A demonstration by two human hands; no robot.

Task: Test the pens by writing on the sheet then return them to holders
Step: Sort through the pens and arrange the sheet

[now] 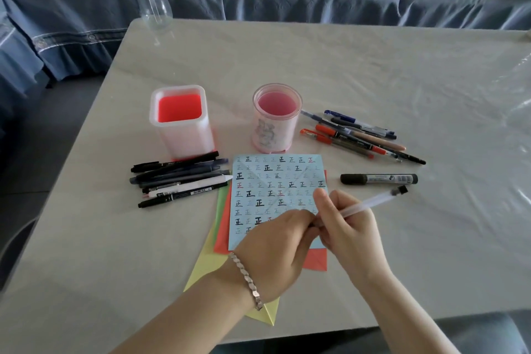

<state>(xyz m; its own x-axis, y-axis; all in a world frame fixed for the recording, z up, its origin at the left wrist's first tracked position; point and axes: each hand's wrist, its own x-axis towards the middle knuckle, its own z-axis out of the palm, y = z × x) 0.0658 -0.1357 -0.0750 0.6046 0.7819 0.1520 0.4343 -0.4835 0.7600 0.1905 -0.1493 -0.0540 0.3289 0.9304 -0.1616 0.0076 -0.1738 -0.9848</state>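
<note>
One translucent pen (370, 202) is the thing in hand, held low over the near corner of the blue sheet (270, 181), with its black end pointing out to the right. The right hand (350, 230) has its fingers (323, 198) curled round the barrel. The left hand (275, 241) pinches the near end with its fingers pressed together; the hands hide whether that is a cap or the tip, so I cannot tell. I'd judge it a light, stiff, smooth plastic stick, apt to slip, best gripped on the barrel close to the writing end. The sheet, thin and limp, tops three more coloured papers: red, green and yellow. Two holders stand behind it, a square holder (186, 138) with a red inside and a round holder (274, 129) in pink, neither with a pen in it. Roughly eight dark pens (178, 178) lie heaped left of the sheet, and about seven mixed pens (359, 135) in blue, orange and black lie to its right. One fat black marker (379, 179) lies alone between that heap and the hands. One clear glass bottle (152, 6) stands at the far corner of the desk (373, 72).
</note>
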